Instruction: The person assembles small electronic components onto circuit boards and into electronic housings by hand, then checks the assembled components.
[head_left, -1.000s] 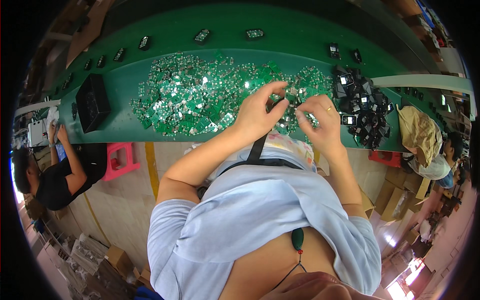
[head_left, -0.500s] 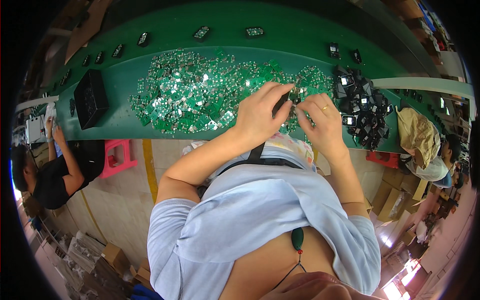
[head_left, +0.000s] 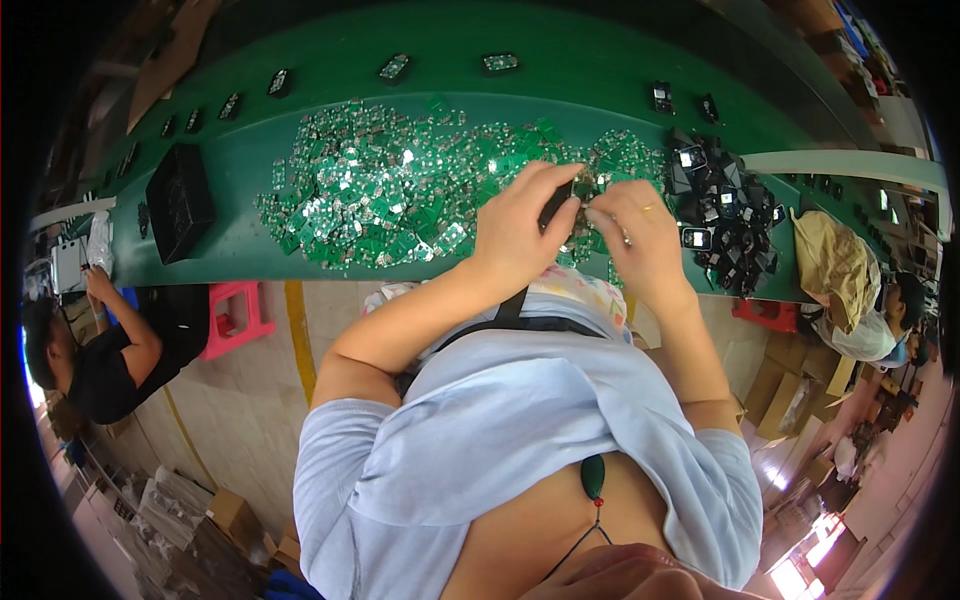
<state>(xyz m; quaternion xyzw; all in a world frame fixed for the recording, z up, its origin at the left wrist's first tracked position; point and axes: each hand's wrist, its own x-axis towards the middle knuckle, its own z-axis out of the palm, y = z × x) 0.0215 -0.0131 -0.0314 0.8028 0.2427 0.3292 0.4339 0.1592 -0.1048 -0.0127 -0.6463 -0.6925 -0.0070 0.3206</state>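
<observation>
My left hand (head_left: 510, 218) is closed around a small black plastic case (head_left: 553, 207), whose dark side shows between thumb and fingers. Close beside it, my right hand (head_left: 642, 238) has thumb and fingertips drawn together at the case's right side. Whatever those fingertips pinch is too small and covered to make out. Both hands are over the near right part of a wide heap of small green circuit boards (head_left: 370, 205). To the right of my right hand lies a pile of black cases (head_left: 735, 215), some with light square faces.
Along the far green belt (head_left: 590, 70) lie spaced black cases with boards in them (head_left: 501, 63). A black box (head_left: 182, 205) stands on its side at the left. Co-workers sit at both ends, one near a pink stool (head_left: 235, 318). A tan cloth (head_left: 840, 265) hangs at the right.
The cases on the far belt have shifted slightly left. My right fingers have moved a little beside the case, while my left hand keeps its hold. The left co-worker's hands have moved.
</observation>
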